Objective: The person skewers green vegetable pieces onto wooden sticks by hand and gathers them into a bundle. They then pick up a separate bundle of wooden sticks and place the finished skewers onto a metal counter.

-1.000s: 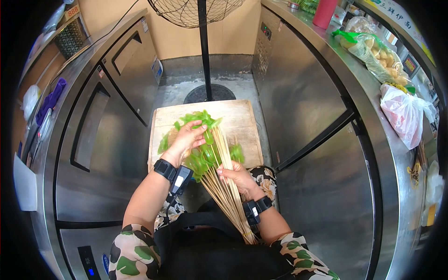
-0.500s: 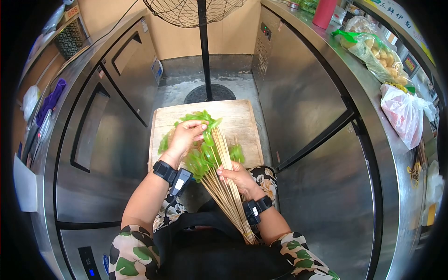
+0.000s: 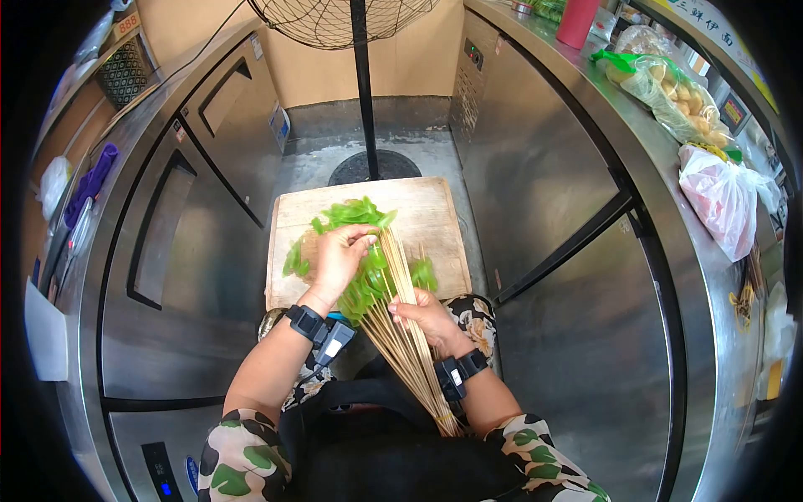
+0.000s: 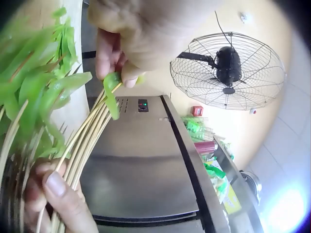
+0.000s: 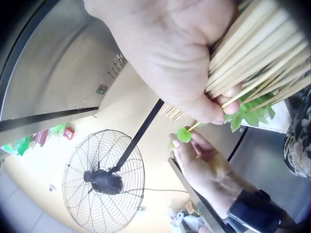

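Observation:
My right hand (image 3: 428,322) grips a bundle of bare bamboo skewers (image 3: 397,255), its thumb lying across them. At one skewer's tip, my left hand (image 3: 336,261) pinches a thin green vegetable slice (image 4: 112,101). In the left wrist view, the slice is bent over with the skewer's point against it. More skewers, their ends loaded with folded green slices (image 3: 361,289), fan out beneath the right hand toward the lap. Loose green slices (image 3: 355,211) lie heaped on the wooden board (image 3: 425,199) beyond the left fingers.
The board stands at knee height between two steel cabinets (image 3: 180,276). A black stand fan (image 3: 365,92) rises behind it. On the right-hand counter sit a red bottle (image 3: 577,23), a bag of round pale food (image 3: 682,100) and a white plastic bag (image 3: 719,201).
My left hand has turned and drawn slightly nearer, its fingers now closer together at the skewer tip. The right hand keeps its grip on the bundle.

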The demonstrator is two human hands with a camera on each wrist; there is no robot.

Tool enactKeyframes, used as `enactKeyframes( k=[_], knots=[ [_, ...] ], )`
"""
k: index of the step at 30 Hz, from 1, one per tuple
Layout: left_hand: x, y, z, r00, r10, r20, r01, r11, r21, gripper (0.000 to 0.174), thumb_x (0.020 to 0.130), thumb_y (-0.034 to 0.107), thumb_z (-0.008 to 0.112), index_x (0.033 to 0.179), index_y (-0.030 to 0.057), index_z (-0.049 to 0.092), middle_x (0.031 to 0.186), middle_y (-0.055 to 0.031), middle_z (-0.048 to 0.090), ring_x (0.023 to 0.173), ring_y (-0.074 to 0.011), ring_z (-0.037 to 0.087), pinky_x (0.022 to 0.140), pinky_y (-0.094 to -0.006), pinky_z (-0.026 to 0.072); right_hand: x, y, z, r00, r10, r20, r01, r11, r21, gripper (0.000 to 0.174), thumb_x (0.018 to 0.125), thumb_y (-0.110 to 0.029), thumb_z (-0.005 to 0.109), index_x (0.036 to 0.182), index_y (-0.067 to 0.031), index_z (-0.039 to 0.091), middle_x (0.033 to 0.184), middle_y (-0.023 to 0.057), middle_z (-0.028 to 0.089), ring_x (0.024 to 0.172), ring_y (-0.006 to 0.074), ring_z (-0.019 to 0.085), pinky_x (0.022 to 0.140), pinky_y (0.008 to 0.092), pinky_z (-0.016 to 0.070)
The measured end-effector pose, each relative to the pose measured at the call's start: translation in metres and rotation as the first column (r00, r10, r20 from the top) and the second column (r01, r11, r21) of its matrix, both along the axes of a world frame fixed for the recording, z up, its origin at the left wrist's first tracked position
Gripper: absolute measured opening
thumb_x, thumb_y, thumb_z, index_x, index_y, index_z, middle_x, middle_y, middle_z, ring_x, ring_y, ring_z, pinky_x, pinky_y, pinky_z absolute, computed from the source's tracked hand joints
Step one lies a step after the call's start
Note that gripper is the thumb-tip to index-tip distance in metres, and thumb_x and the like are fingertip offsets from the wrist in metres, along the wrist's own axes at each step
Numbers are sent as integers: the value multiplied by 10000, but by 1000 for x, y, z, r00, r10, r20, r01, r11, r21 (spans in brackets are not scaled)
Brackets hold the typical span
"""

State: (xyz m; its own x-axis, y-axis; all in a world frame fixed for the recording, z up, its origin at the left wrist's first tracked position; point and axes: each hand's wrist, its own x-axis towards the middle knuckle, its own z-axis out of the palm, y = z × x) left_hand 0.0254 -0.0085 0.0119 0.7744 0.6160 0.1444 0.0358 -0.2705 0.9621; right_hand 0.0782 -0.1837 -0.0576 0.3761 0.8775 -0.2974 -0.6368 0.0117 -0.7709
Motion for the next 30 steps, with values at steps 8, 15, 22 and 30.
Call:
enactKeyframes(
  k=[8, 15, 22, 30],
  knots=[
    [-3, 1, 10, 995, 22, -102, 4, 967, 255, 89, 824, 45, 583, 910, 45, 605, 703, -16, 615, 626, -58, 559, 568, -202, 483, 2, -2, 1, 1000, 25, 12, -25, 1000, 0, 95, 791, -32, 619, 848, -67, 552, 697, -7, 575, 575, 54, 544, 502, 178, 452],
    [-3, 8, 4, 994, -48, -97, 75, 952, 298, 64, 816, 53, 590, 874, 29, 580, 619, -57, 582, 519, -98, 521, 496, -242, 434, 1, -2, 1, 999, 44, 19, -44, 999, -8, 85, 797, -32, 609, 856, -62, 556, 697, -2, 576, 575, 57, 543, 508, 178, 453],
    [-4, -1, -13, 994, -67, -86, 91, 946, 311, 74, 786, 73, 612, 849, 36, 601, 644, -100, 611, 552, -173, 583, 540, -279, 456, 1, -2, -7, 998, 24, 64, -24, 1000, 7, 92, 791, -51, 622, 858, -60, 560, 698, 8, 586, 566, 59, 536, 504, 180, 436],
    [-11, -8, -20, 984, 34, -174, 33, 929, 369, 100, 762, 132, 635, 836, 66, 622, 717, -102, 641, 652, -242, 630, 584, -327, 479, 0, -4, -6, 998, -12, 66, 14, 999, -34, 90, 782, -63, 635, 845, -63, 571, 678, 6, 587, 537, 58, 526, 486, 178, 427]
  ],
)
